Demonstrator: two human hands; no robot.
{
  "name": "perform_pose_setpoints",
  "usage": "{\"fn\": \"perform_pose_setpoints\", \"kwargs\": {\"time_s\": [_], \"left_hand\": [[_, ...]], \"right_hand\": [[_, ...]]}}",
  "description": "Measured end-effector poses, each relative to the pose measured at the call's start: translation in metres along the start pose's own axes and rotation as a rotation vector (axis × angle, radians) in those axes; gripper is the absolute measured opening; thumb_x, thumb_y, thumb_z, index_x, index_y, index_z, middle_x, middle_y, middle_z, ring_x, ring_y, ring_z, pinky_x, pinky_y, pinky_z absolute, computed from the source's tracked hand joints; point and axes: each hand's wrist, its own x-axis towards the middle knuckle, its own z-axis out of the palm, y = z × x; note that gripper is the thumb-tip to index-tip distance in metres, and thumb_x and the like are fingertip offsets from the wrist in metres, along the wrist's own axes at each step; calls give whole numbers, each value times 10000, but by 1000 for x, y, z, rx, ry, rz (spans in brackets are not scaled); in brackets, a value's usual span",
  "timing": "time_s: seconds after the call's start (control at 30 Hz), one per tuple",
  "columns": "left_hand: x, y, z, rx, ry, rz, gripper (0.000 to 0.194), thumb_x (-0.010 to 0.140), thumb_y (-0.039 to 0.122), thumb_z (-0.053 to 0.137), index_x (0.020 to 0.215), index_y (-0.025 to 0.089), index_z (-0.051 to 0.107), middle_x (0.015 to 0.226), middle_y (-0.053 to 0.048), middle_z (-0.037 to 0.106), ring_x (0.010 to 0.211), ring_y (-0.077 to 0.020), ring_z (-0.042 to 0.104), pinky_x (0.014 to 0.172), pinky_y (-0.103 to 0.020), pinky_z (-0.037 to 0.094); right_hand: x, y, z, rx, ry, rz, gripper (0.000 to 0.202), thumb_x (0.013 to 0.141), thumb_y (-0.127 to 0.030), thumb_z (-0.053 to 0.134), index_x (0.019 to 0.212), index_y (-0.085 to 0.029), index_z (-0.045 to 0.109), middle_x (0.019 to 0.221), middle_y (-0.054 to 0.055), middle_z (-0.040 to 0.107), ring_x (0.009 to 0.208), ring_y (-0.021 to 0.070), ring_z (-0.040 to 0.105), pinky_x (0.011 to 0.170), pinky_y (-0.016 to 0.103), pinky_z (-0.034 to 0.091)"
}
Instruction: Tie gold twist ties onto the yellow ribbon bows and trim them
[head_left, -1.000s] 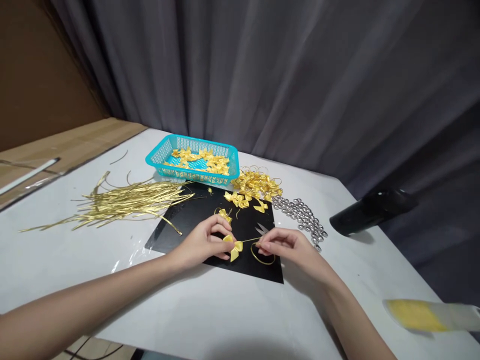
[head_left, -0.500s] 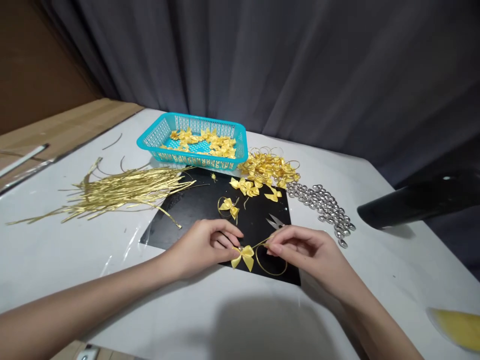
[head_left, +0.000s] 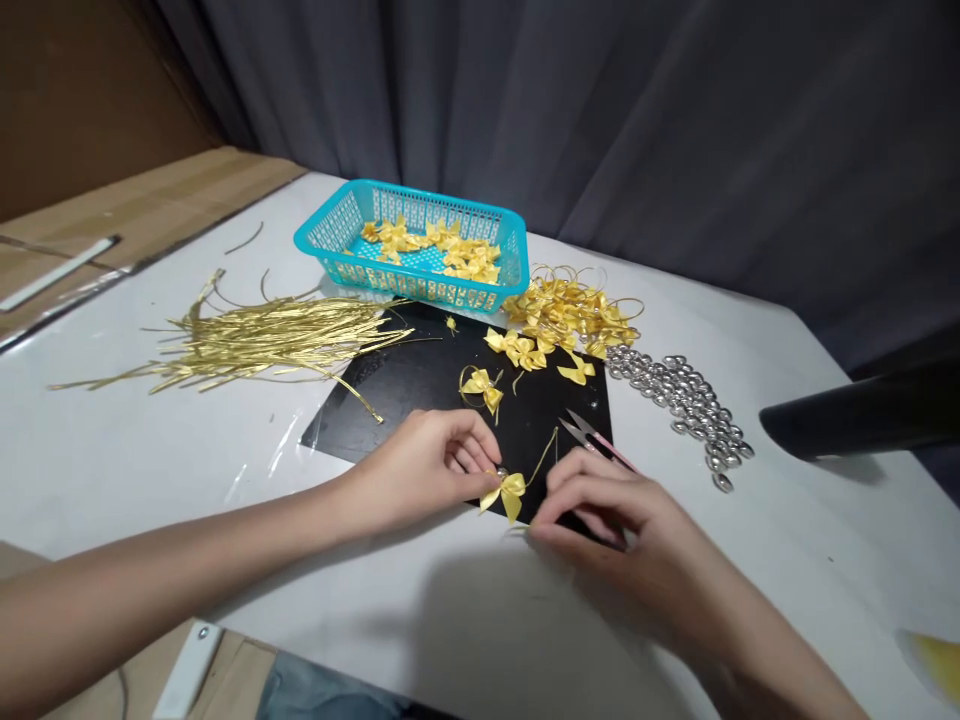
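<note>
Currently | left hand (head_left: 439, 465) pinching yellow bow (head_left: 513, 488) | gold cord (head_left: 544, 457) slanting up-right, tip nearer right hand (head_left: 611, 510) | latter's grip unclear

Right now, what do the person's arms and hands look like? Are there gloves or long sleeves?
No gloves: the left hand and right hand are bare, with slim fingers. The left forearm and right forearm show no sleeves, watch or markings. I see no rings. The upper arms are out of view.
</note>
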Motion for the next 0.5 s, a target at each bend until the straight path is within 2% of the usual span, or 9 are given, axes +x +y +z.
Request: {"fn": "perform_pose_setpoints", "kwargs": {"time_s": [0.07, 0.17, 0.33, 0.5], "left_hand": [[-1, 0, 0, 6, 2, 9, 95, 730, 171, 675, 795, 142, 612, 698, 0, 644, 660, -102, 617, 620, -194, 498], [-1, 1, 0, 46, -9, 18, 74, 740, 167, 664, 791, 147, 614, 712, -3, 661, 664, -103, 627, 627, -193, 504], [-3, 4, -2, 136, -25, 48, 44, 770, 186, 644, 799, 155, 633, 734, -3, 687, 678, -102, 643, 621, -176, 501], [-4, 4, -3, 152, -43, 47, 31, 786, 182, 629, 799, 163, 649, 761, 1, 718, 700, -103, 670, 622, -164, 498]], "right_hand": [[4, 0, 13, 38, -6, 69, 133, 808, -201, 642, 692, -217, 706, 740, -2, 568, 559, 99, 418, 494, 243, 308], [11, 6, 25, 106, 73, 172, 145, 796, -232, 620, 679, -184, 692, 764, 19, 585, 574, 101, 450, 488, 238, 312], [14, 10, 27, 175, 107, 251, 185, 768, -320, 626, 678, -174, 695, 787, 35, 594, 582, 105, 468, 466, 232, 301], [13, 7, 28, 137, 146, 254, 167, 757, -290, 620, 657, -179, 696, 751, 20, 586, 552, 91, 440, 462, 228, 291]]}}
